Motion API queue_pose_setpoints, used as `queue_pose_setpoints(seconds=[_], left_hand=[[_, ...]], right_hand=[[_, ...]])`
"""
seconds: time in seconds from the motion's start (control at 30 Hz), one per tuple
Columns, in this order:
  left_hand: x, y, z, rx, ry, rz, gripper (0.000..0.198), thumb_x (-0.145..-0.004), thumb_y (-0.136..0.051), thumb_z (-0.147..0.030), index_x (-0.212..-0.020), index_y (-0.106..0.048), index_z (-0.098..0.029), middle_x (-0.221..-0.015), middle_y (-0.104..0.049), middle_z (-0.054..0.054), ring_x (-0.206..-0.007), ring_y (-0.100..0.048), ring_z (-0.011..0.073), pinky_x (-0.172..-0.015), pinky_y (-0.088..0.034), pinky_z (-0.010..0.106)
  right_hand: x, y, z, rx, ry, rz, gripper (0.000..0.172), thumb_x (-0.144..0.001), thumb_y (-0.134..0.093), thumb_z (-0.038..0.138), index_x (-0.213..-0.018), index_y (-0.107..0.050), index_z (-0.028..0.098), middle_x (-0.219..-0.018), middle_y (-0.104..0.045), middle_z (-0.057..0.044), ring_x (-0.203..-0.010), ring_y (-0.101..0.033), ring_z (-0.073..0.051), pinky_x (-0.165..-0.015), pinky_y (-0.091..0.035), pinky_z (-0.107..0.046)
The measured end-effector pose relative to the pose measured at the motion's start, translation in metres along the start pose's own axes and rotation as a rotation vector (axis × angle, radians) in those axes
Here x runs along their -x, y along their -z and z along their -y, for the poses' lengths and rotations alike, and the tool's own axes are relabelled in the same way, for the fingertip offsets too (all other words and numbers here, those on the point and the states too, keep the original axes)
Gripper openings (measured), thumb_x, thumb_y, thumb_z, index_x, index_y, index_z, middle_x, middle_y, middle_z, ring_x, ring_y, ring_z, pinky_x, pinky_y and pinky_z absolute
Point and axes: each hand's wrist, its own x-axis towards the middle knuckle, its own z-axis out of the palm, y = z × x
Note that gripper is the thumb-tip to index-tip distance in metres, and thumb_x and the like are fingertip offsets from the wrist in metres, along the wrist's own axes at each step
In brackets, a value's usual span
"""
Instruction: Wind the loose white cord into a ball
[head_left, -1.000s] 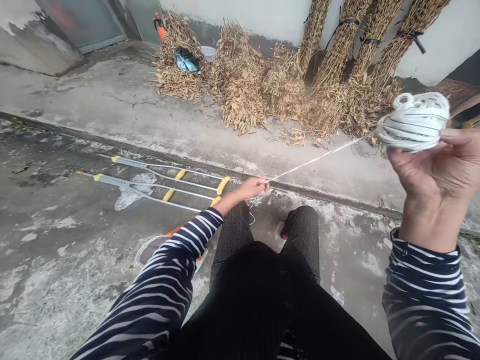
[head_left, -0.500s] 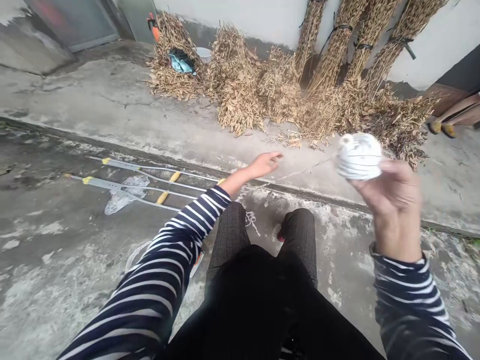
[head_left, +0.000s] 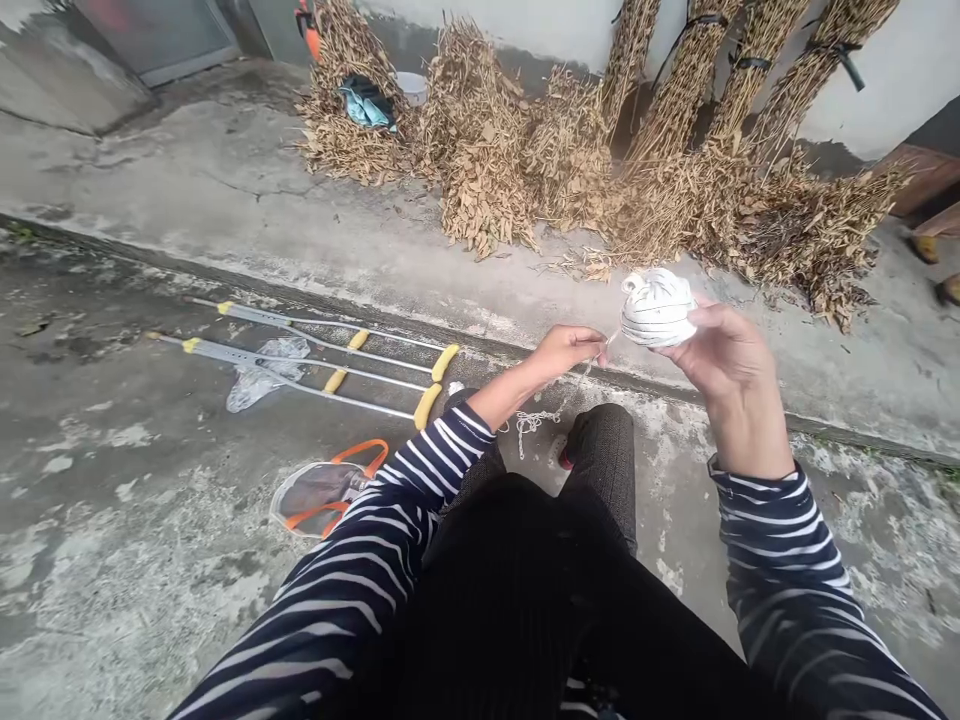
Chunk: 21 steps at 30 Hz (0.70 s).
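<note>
A wound ball of white cord [head_left: 657,308] with thin dark lines sits in my right hand [head_left: 727,365], whose thumb and fingers are closed around its right side. My left hand [head_left: 571,352] is just left of the ball, its fingers pinched on a thin strand of the cord that runs to the ball's lower left. Loose white cord [head_left: 534,422] lies in a tangle on the ground between my feet, below my left hand.
Two metal crutches [head_left: 322,358] with yellow pads lie on the concrete at left, over a clear plastic bag [head_left: 262,375]. Nearer stands an orange-handled mesh bag [head_left: 319,495]. Bundles of dried stalks [head_left: 487,150] line the wall beyond a low ledge [head_left: 225,275]. A person's feet [head_left: 926,248] show at far right.
The ball in my right hand has moved left, towards my body's middle. My left hand has come right and now pinches the strand beside it. The mesh bag is uncovered.
</note>
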Motion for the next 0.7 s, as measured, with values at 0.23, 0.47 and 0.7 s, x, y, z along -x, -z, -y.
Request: queue_pose_setpoints(seconds=[0.23, 0.47, 0.7], left_hand=[[0.034, 0.042, 0.044, -0.243, 0.156, -0.053, 0.014, -0.086, -0.068, -0.026, -0.082, -0.076, -0.015, -0.076, -0.077, 0.003, -0.073, -0.066, 0.0134, -0.080, -0.048, 0.027], [0.039, 0.099, 0.065, -0.636, 0.272, -0.312, 0.016, -0.088, -0.066, -0.024, -0.080, -0.077, -0.016, -0.078, -0.077, 0.006, -0.081, -0.068, 0.0202, -0.081, -0.054, 0.031], [-0.005, 0.042, 0.038, -0.288, -0.100, -0.217, 0.044, -0.083, -0.077, -0.025, -0.127, -0.076, -0.017, -0.127, -0.077, 0.013, -0.118, -0.070, 0.0266, -0.109, -0.052, 0.041]], right_hand=[[-0.002, 0.018, 0.010, -0.018, 0.047, -0.038, 0.062, -0.061, -0.077, 0.019, -0.122, -0.068, 0.030, -0.103, -0.080, 0.000, -0.105, -0.077, -0.026, -0.071, -0.071, -0.035], [-0.002, 0.020, 0.004, -0.026, 0.056, -0.030, 0.063, -0.063, -0.074, 0.020, -0.125, -0.067, 0.029, -0.104, -0.079, -0.001, -0.104, -0.075, -0.024, -0.076, -0.069, -0.032], [-0.011, -0.001, -0.041, -0.033, -0.059, -0.015, 0.055, -0.063, -0.076, 0.022, -0.118, -0.071, 0.025, -0.105, -0.078, -0.004, -0.089, -0.072, -0.021, -0.068, -0.066, -0.031]])
